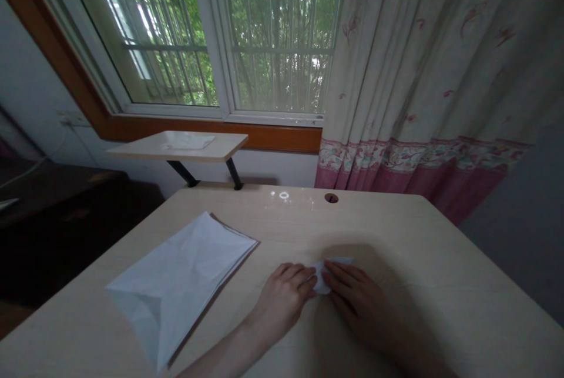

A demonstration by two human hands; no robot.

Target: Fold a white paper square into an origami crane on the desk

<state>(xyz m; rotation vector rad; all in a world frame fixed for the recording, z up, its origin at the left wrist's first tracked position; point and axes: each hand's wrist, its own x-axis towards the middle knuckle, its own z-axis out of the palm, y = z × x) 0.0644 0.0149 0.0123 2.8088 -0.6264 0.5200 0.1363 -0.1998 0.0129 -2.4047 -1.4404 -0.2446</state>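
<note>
A small folded piece of white paper [329,273] lies on the light wooden desk [440,284] near the middle. My left hand [284,298] rests on the desk with its fingers curled and their tips pressing the paper's left edge. My right hand [359,301] lies over the paper's right side, fingers stretched flat and close together on it. Most of the small paper is hidden under my fingers.
A stack of large creased white sheets [180,284] lies on the desk's left. A cable hole [331,198] sits near the far edge. Behind stand a small raised shelf [180,147], a barred window [220,31] and a flowered curtain [432,72]. A dark cabinet [53,219] is at left.
</note>
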